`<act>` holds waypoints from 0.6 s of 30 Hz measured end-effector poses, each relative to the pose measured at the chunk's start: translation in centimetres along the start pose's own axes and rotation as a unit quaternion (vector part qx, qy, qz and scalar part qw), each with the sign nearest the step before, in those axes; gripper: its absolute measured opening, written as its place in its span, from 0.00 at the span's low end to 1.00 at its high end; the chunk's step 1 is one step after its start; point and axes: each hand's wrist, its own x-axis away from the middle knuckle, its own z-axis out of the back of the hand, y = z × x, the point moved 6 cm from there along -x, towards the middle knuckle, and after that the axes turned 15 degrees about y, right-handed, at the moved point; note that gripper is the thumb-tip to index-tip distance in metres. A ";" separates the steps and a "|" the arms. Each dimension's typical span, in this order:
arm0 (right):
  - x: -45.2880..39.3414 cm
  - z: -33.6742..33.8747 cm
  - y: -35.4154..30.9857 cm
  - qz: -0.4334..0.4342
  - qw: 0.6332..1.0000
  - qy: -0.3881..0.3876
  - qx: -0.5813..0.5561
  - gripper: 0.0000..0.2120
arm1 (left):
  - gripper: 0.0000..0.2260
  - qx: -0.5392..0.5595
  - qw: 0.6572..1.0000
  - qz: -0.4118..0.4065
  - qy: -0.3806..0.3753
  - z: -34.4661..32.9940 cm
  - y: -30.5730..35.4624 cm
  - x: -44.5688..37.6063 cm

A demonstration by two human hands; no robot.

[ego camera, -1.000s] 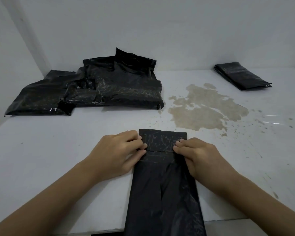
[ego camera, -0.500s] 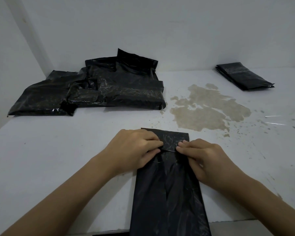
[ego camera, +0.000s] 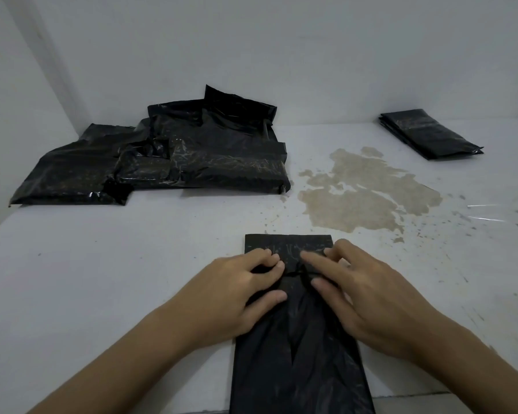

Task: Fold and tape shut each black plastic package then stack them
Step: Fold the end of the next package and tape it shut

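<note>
Head view, both hands (bare) (ego camera: 240, 297) (ego camera: 368, 300) pressing black package (ego camera: 296, 363), no legible writing

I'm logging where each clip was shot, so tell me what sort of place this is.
Probably a bare packing bench in a workroom: a stained white table against blank white walls, a loose heap of black packages, a neat stack, clear tape strips.

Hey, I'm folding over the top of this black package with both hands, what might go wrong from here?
1. The folded flap may spring open if either the left hand or right hand lifts to fetch tape.
2. The clear tape strips lie off to the right, hard to see.
3. The brown stain just beyond could dirty the package.
</note>
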 end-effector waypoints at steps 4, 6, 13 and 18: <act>0.6 0.1 -0.5 0.036 0.997 0.042 0.045 0.23 | 0.24 0.002 0.999 0.039 0.032 -0.3 0.2 1.4; 0.9 -0.1 -0.3 0.024 0.998 0.055 0.029 0.26 | 0.21 -0.008 0.997 0.040 0.071 0.0 0.5 1.5; 1.2 0.2 -0.6 -0.016 0.997 0.072 0.008 0.23 | 0.17 -0.025 0.993 0.033 0.113 0.5 1.2 1.4; 1.1 0.0 -0.6 -0.052 0.998 0.032 -0.023 0.21 | 0.16 0.044 0.991 0.108 0.065 1.4 0.0 0.5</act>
